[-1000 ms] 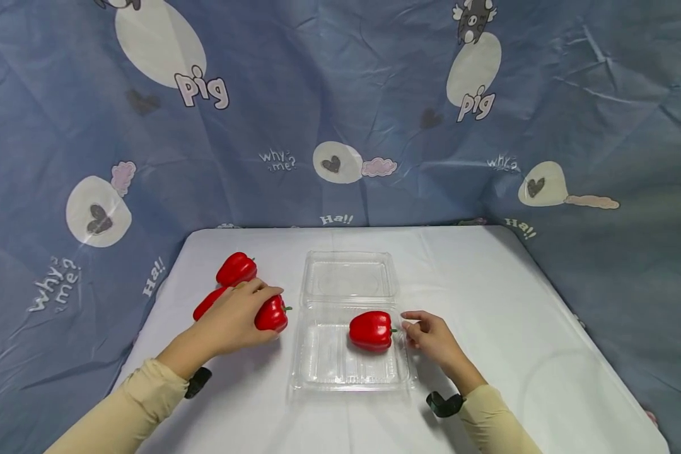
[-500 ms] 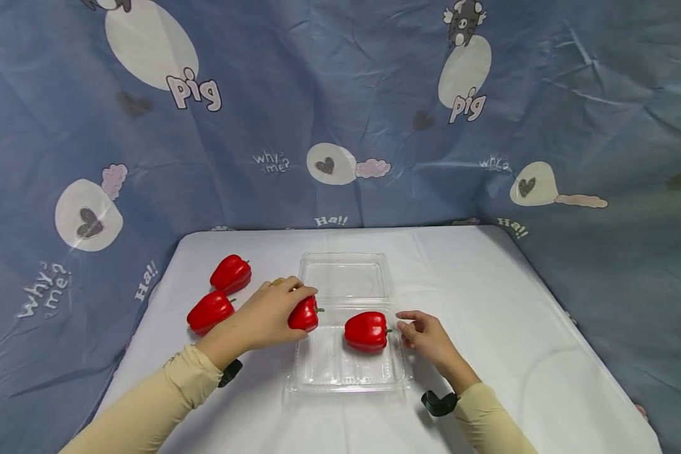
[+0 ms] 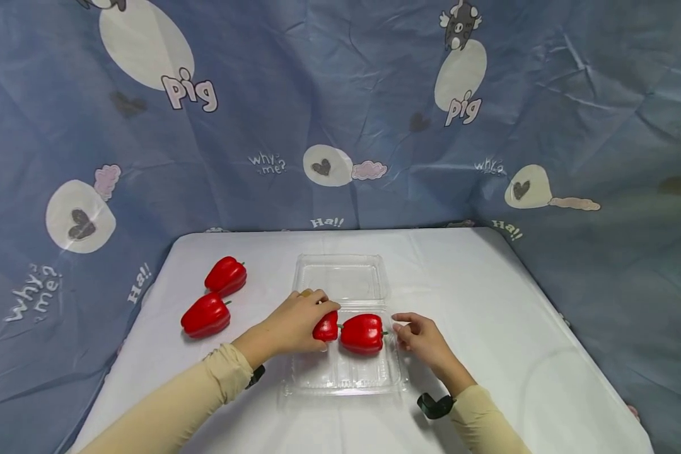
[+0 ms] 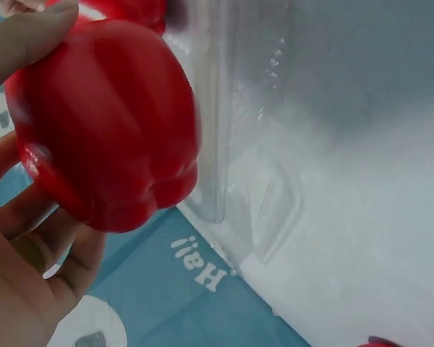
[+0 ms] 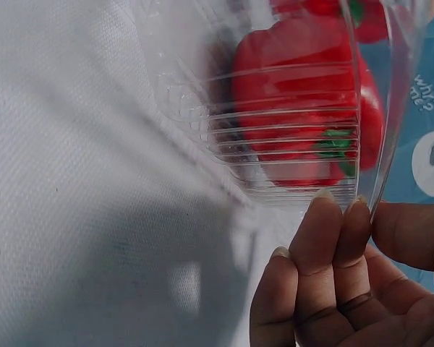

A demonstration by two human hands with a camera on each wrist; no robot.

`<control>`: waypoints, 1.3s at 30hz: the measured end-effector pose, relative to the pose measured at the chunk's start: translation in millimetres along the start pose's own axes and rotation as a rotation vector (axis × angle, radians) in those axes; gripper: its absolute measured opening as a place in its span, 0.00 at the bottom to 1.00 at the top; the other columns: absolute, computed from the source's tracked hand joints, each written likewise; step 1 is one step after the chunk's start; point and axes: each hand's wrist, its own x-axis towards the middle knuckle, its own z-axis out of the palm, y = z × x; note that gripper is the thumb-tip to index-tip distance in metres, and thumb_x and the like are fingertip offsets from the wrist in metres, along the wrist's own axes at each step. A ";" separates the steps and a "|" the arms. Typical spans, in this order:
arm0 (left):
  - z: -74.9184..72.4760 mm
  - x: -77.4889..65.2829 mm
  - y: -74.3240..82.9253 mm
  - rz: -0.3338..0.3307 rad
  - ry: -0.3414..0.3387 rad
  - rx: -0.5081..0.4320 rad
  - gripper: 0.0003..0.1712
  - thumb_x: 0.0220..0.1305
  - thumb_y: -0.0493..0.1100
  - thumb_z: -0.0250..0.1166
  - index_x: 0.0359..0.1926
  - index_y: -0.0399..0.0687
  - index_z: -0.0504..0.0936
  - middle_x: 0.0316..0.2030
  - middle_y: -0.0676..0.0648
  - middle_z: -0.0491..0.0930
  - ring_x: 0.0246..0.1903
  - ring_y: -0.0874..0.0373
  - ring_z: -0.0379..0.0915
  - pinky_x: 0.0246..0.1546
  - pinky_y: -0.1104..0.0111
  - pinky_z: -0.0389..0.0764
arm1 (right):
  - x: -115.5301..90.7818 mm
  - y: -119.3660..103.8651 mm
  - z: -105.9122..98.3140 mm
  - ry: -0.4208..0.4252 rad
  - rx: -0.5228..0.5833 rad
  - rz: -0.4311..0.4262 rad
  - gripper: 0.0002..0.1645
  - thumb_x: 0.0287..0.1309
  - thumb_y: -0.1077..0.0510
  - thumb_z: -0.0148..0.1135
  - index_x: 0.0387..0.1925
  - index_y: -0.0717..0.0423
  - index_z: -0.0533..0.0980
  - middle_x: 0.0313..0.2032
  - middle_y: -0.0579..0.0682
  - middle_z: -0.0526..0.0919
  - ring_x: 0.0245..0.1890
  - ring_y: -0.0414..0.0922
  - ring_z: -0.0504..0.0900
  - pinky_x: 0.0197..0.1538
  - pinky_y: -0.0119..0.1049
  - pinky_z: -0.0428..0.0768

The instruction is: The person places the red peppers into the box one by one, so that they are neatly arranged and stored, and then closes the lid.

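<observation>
My left hand (image 3: 295,321) grips a red bell pepper (image 3: 325,328) over the left half of a clear plastic clamshell container (image 3: 369,380). In the left wrist view, thumb and fingers wrap round this held pepper (image 4: 116,123), its lobed bottom facing the camera. A second bell pepper (image 3: 362,334) lies in the container, its green stem to the right; the held pepper's stem comes right up to it. My right hand (image 3: 425,343) is at the container's right edge. In the right wrist view its thumb and fingertips pinch the rim, just below the pepper seen through the ribbed wall (image 5: 296,108).
Two more red bell peppers, a farther one (image 3: 226,276) and a nearer one (image 3: 206,315), lie on the white tablecloth (image 3: 465,271) at the left. The container's lid (image 3: 340,277) lies folded back, away from me. A blue printed curtain (image 3: 232,145) hangs behind the table.
My left hand has carried its bell pepper rightward from beside the other loose peppers to over the container. My right hand keeps its place at the container's edge.
</observation>
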 end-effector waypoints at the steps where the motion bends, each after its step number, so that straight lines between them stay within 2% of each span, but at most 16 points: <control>1: 1.6 0.6 0.5 0.003 -0.001 -0.006 0.40 0.46 0.53 0.79 0.61 0.52 0.77 0.51 0.50 0.75 0.50 0.52 0.69 0.51 0.55 0.72 | -0.9 -0.9 0.5 -0.001 0.000 -0.004 0.19 0.66 0.64 0.61 0.55 0.69 0.75 0.24 0.52 0.76 0.23 0.43 0.73 0.27 0.31 0.75; 6: 10.9 3.3 -0.1 0.008 0.001 -0.027 0.41 0.46 0.51 0.80 0.62 0.51 0.77 0.53 0.49 0.75 0.52 0.52 0.70 0.52 0.55 0.70 | -8.7 -16.5 1.1 -0.023 0.005 -0.025 0.18 0.65 0.67 0.59 0.54 0.75 0.73 0.24 0.56 0.76 0.24 0.45 0.73 0.28 0.33 0.75; 10: 20.9 3.9 -4.3 0.008 -0.015 -0.014 0.42 0.46 0.53 0.80 0.63 0.51 0.76 0.54 0.48 0.75 0.53 0.52 0.70 0.51 0.55 0.67 | -11.7 -24.4 1.2 -0.039 -0.003 -0.022 0.19 0.65 0.68 0.59 0.55 0.75 0.73 0.24 0.58 0.77 0.24 0.46 0.74 0.29 0.34 0.77; 17: 34.8 0.5 -12.9 0.038 0.008 0.012 0.44 0.46 0.53 0.81 0.65 0.52 0.74 0.60 0.46 0.73 0.60 0.49 0.66 0.56 0.52 0.65 | -3.4 -4.3 2.3 -0.008 -0.033 -0.002 0.19 0.65 0.63 0.62 0.55 0.67 0.76 0.24 0.54 0.78 0.24 0.45 0.74 0.29 0.34 0.77; 22: 37.7 -3.0 -14.9 0.044 0.038 -0.006 0.48 0.45 0.54 0.81 0.68 0.53 0.72 0.61 0.45 0.71 0.61 0.48 0.65 0.58 0.49 0.65 | -2.1 -0.4 2.9 -0.005 -0.015 -0.011 0.18 0.65 0.63 0.63 0.54 0.67 0.77 0.23 0.53 0.77 0.23 0.44 0.74 0.29 0.33 0.77; 27: 29.9 -13.2 -23.8 -0.037 0.095 -0.049 0.50 0.45 0.66 0.77 0.69 0.56 0.71 0.62 0.47 0.71 0.62 0.49 0.64 0.59 0.48 0.64 | -0.9 -1.5 6.6 -0.010 0.004 -0.004 0.19 0.64 0.64 0.62 0.55 0.67 0.76 0.24 0.53 0.77 0.24 0.44 0.74 0.28 0.32 0.76; 31: 16.3 -30.8 -44.7 -0.151 0.156 -0.054 0.51 0.46 0.76 0.69 0.67 0.55 0.74 0.62 0.46 0.72 0.62 0.48 0.66 0.59 0.47 0.64 | 1.0 -3.4 11.6 -0.022 -0.010 -0.022 0.20 0.65 0.63 0.62 0.56 0.68 0.75 0.24 0.53 0.77 0.24 0.43 0.74 0.28 0.31 0.76; 34: 7.5 -44.8 -64.2 -0.213 0.197 -0.049 0.50 0.48 0.77 0.67 0.65 0.51 0.76 0.61 0.45 0.73 0.62 0.46 0.67 0.60 0.43 0.64 | -4.6 -15.7 12.2 -0.024 -0.018 -0.018 0.19 0.66 0.64 0.60 0.56 0.71 0.75 0.24 0.56 0.77 0.24 0.45 0.74 0.28 0.33 0.75; 39: 1.5 -66.5 -91.3 -0.269 0.234 -0.044 0.45 0.51 0.69 0.71 0.63 0.46 0.76 0.60 0.40 0.73 0.61 0.41 0.66 0.59 0.42 0.62 | -6.9 -14.5 8.5 0.000 -0.026 -0.019 0.19 0.65 0.64 0.61 0.55 0.70 0.75 0.23 0.55 0.77 0.23 0.45 0.74 0.27 0.33 0.75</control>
